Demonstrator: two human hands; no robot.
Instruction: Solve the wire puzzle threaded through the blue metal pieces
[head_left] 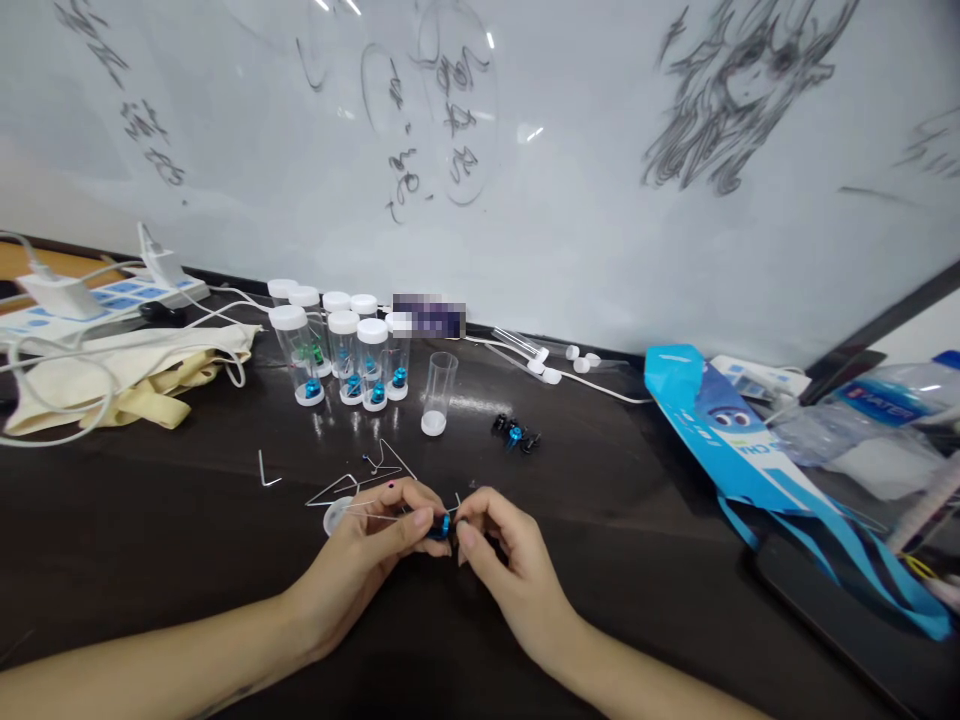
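My left hand (390,535) is closed, thumb and fingers pinching a small shiny blue metal part (445,525) with dark portions. A thin metal wire or rod (379,516) runs from that grip toward the left. My right hand (506,545) is closed in a pinch right beside the blue part; its fingertips hide whatever they grip. Just above them a thin bent metal piece (457,502) sticks up. Behind my left hand lie several thin bent metal wires (386,468) and a round white lid-like piece (337,514), partly covered by the hand.
Capped clear tubes (343,345) with blue or green parts stand at the back left. An uncapped tube (439,395) stands nearer. Black and blue parts (515,433) lie to its right. An L-shaped key (264,470), cloth bag (135,375), power strip (112,300) and blue bag (697,430) flank them.
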